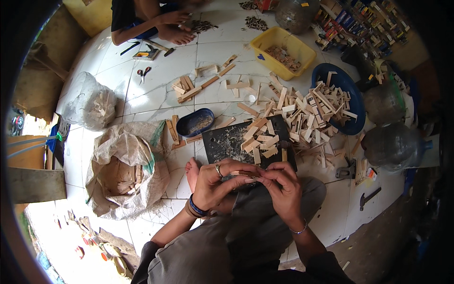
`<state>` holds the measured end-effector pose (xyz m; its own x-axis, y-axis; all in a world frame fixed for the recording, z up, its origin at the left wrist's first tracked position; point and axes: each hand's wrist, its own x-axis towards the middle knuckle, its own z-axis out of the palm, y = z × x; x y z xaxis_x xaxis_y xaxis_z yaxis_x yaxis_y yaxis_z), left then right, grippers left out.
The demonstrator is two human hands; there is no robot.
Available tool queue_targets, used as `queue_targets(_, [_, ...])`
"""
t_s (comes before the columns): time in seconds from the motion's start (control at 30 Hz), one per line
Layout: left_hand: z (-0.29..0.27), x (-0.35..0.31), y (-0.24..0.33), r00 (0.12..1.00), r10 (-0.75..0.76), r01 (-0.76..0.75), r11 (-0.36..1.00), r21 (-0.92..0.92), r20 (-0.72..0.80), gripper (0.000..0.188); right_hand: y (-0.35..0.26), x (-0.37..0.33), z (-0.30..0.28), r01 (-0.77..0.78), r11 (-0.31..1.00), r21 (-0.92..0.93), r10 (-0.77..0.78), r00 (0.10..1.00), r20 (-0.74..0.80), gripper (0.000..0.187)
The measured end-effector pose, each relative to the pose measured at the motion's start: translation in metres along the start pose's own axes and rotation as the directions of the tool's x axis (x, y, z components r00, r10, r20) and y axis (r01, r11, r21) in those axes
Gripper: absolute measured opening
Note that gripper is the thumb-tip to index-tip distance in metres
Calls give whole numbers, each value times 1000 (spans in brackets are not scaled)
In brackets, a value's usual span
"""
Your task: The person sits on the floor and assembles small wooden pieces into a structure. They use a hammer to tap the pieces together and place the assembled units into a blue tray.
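Observation:
My left hand is closed round a small wooden piece, its fingers over the top and the thumb below. At the piece's right end my right hand pinches with thumb and fingertips; exactly what lies between them is too small to make out. Both hands are above my lap, at the near edge of a black board. Short wooden strips lie piled on the board beside scattered small debris. A hammer's wooden handle shows at the board's right side.
Loose wood pieces spread right, into a blue basin. A yellow tub stands behind; a blue oval dish and an open sack are left. A staple gun and hammer lie right. Another person's hand is far left.

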<state>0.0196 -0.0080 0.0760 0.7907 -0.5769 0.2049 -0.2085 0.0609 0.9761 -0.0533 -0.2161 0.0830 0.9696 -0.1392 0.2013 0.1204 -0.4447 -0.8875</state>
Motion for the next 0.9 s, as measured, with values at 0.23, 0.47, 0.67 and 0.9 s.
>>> queue_targets(0.23, [-1,-7,11,998,64,-65,997,47,15,35,30,-6,5,-89,952,294,26,977,214,18])
queue_targets(0.47, [-5,-15,13,999,-28,31,996,84,-30,40,43,-16,19,-205,843,497,78,961,265,16])
queue_targets(0.67, [1,-26,-2,967,-244,228,959,-168,-76,41,31,-7,8,-305,820,484,232,950,207,12])
queue_targets(0.9, [-3,-41,-18,922,-373,174,641,-748,-105,44,45,19,-38,-307,881,360,396,895,-204,21])
